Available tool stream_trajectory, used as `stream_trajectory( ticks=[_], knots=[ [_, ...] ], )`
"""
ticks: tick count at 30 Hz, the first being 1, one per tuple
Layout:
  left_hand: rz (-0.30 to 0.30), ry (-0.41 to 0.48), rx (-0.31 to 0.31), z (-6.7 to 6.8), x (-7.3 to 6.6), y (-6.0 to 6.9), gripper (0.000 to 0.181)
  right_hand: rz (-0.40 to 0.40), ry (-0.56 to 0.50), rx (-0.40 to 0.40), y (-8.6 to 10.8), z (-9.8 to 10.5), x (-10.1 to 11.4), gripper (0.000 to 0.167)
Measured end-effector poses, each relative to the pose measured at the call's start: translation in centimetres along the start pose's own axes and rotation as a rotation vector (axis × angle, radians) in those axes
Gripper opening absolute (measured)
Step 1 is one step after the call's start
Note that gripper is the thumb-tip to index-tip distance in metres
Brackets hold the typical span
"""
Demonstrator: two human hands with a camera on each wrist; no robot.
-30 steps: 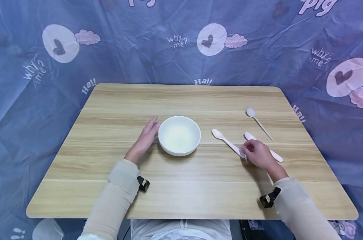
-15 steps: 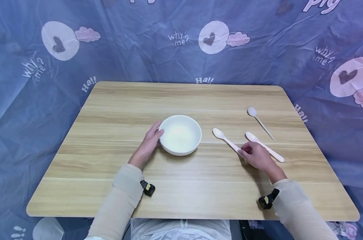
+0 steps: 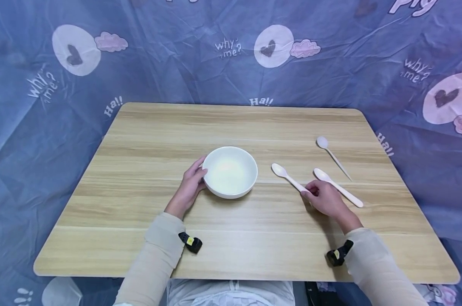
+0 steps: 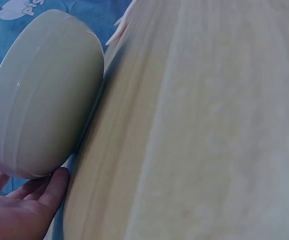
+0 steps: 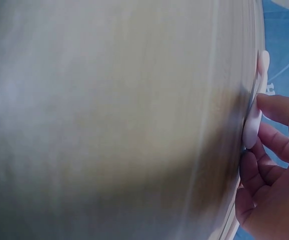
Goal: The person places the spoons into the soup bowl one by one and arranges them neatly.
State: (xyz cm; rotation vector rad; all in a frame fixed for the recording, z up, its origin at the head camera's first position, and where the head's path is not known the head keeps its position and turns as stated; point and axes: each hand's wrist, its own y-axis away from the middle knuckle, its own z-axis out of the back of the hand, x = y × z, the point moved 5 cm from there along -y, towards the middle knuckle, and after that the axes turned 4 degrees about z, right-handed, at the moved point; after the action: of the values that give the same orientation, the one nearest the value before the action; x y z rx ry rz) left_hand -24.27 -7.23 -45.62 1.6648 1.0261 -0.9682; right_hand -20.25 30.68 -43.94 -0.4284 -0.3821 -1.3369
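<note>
pinched by the right hand (image 3: 324,199), a white spoon (image 3: 288,177) is between the bowl (image 3: 230,172) and the table's right edge (image 3: 410,199); the left hand (image 3: 188,187) grasps the bowl's side, roughly mid-table.

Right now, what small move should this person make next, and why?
Probably raise the spoon nearest the bowl a little: the right hand pinches its handle near the end, and the left hand rests against the bowl's side.
</note>
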Motion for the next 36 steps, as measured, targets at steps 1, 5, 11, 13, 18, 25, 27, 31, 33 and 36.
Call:
stream_trajectory(
  ticks=[1,5,11,13,18,25,27,31,33,36],
  knots=[
    [-0.002,0.02,-0.003,0.02,0.08,-0.01,0.052,-0.003,-0.006,0.002,0.0,-0.05,0.02,0.015],
    [-0.009,0.07,-0.009,0.1,0.3,0.01,0.052,-0.019,-0.026,0.001,0.01,-0.29,0.02,0.014],
    [-0.014,0.093,-0.013,0.25,0.36,0.1,0.052,-0.011,-0.017,-0.013,-0.04,-0.36,0.18,0.014],
    [-0.014,0.094,-0.016,0.24,0.35,0.16,0.052,-0.01,-0.015,-0.018,-0.02,-0.34,0.23,0.013],
    [-0.002,0.091,-0.021,0.29,0.44,0.29,0.051,-0.006,-0.017,-0.039,0.11,-0.29,0.37,0.012],
    [0.0,0.131,-0.02,0.49,0.61,0.33,0.051,-0.008,-0.014,-0.059,0.12,-0.27,0.41,0.012],
    [-0.002,0.141,-0.015,0.55,0.68,0.31,0.051,-0.011,-0.021,-0.058,0.12,-0.28,0.4,0.012],
    [-0.005,0.158,-0.004,0.61,0.85,0.22,0.051,-0.001,-0.038,-0.071,0.11,-0.29,0.48,0.013],
    [-0.007,0.161,0.001,0.63,0.9,0.2,0.051,0.009,-0.042,-0.078,0.09,-0.3,0.51,0.013],
    [-0.013,0.168,0.006,0.71,0.95,0.22,0.051,0.016,-0.036,-0.083,0.05,-0.29,0.52,0.012]
  ],
)
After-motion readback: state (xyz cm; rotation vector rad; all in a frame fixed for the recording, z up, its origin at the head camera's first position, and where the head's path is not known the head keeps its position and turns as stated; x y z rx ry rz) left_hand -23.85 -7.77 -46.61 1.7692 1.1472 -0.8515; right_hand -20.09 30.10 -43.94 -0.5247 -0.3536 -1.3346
